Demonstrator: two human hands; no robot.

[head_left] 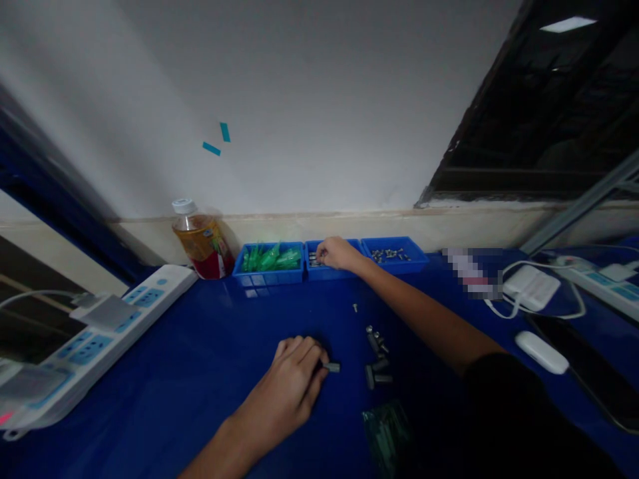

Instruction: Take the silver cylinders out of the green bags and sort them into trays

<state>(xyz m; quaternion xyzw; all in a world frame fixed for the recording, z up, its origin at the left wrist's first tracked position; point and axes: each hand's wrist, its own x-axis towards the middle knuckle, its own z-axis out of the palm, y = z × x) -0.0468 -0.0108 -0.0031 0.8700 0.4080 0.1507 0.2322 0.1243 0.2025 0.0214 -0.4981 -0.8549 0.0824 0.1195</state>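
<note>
My left hand (294, 382) rests low over the blue table, its thumb and fingertips closed on a small grey metal piece (332, 366). My right hand (338, 253) reaches into the middle blue tray (329, 273), fingers pinched over small metal parts; what they hold, if anything, is too small to tell. Green plastic pieces (272, 258) fill the left tray. The right tray (405, 267) holds small screws (390, 255). Between the hands and to the right lie a single screw (355, 308), loose screws (378, 336) and grey metal cylinders (370, 377).
A bottle (202, 243) stands left of the trays. A white power strip (124, 326) runs along the left. A clear bag (387, 436) lies near the front. At right are a white charger (532, 287), a white case (542, 352) and a dark phone (589, 372).
</note>
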